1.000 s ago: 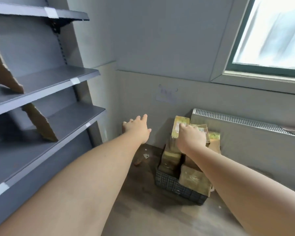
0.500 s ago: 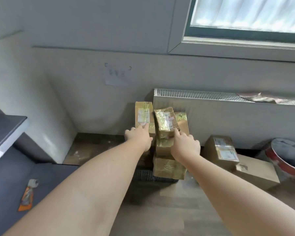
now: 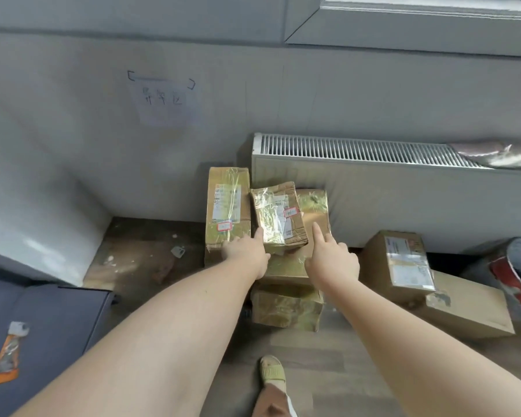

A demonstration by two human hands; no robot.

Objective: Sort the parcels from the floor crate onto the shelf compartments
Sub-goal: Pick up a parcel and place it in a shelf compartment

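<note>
1. Parcels (image 3: 286, 308), brown cardboard boxes wrapped in shiny clear tape, sit stacked on the wooden floor. They stand against the left end of a long white metal radiator (image 3: 388, 188) with a slotted grille along its top.
2. Dark grey flat metal shelf (image 3: 57, 320) fills the lower left corner.
3. Right of the stack, a plain brown cardboard box (image 3: 400, 266) rests on a larger flat cardboard carton (image 3: 475, 314). Its white printed label is too blurred to read.
4. Tall upright parcel (image 3: 227, 206) stands at the stack's left. It carries a white-and-green shipping label and a small red-bordered sticker, but the print is illegible.
5. Small crumpled parcel (image 3: 278, 218) lies tilted on top of the stack, just beside the tall one. Its white label and red-bordered sticker cannot be read.
6. Left hand (image 3: 247, 254) is relaxed and spread, holding nothing. Its index fingertip touches the small parcel's left edge, and the other fingers lie over the tall parcel's lower end.
7. Right hand (image 3: 333, 260) has its index finger straight, just beside the small parcel's right edge, with the other fingers bent. I cannot tell whether it grips anything.
8. White paper sheet (image 3: 166, 100) hangs on the grey wall. It bears dark handwritten characters too faint to read, with black corner marks above.
9. Pale green ribbed rubber sandal (image 3: 272, 371) shows at the bottom edge.
10. Orange-handled utility knife (image 3: 8, 353) lies on the shelf.
</note>
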